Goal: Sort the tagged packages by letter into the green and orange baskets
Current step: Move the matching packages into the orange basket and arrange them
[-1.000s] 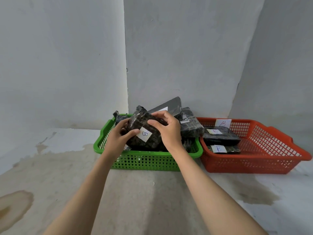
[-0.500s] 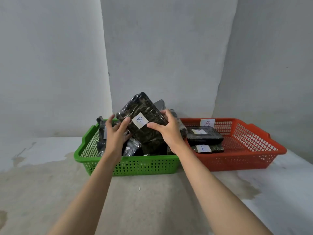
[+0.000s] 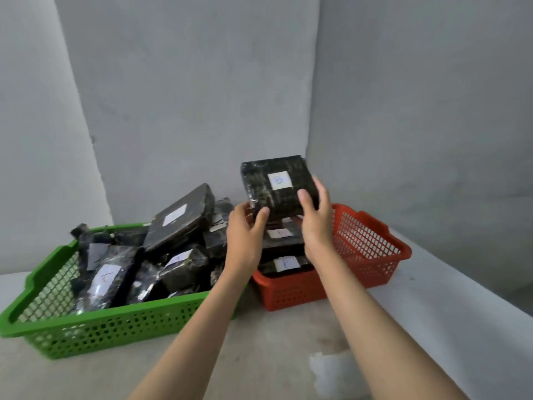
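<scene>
Grip: package [image 3: 278, 186] was held by both hands, left hand [image 3: 245, 241] pinched on its lower left corner, right hand [image 3: 315, 223] clasped on its lower right edge, thumb across the front.
Package position: held upright in the air, above the near-left part of the orange basket [image 3: 372, 249], clear of everything below.
Why so held: white tag [image 3: 279, 180] was kept facing the camera, likely so the letter could be read; letter blurred, possibly B.
Step judged: package carried for a drop into orange basket; not yet released.
Orange basket: a few tagged packages were seen under the hands, at the left end; right half bare mesh.
Green basket [image 3: 95, 327]: heaped with dark wrapped packages, one large flat package [image 3: 180, 217] leaned on top, tilted.
Obstruction: stacked packages directly below; a drop there would be made onto them, slide possible.
Surroundings: grey walls, stained floor [image 3: 274, 356], baskets side by side, apparently touching.
</scene>
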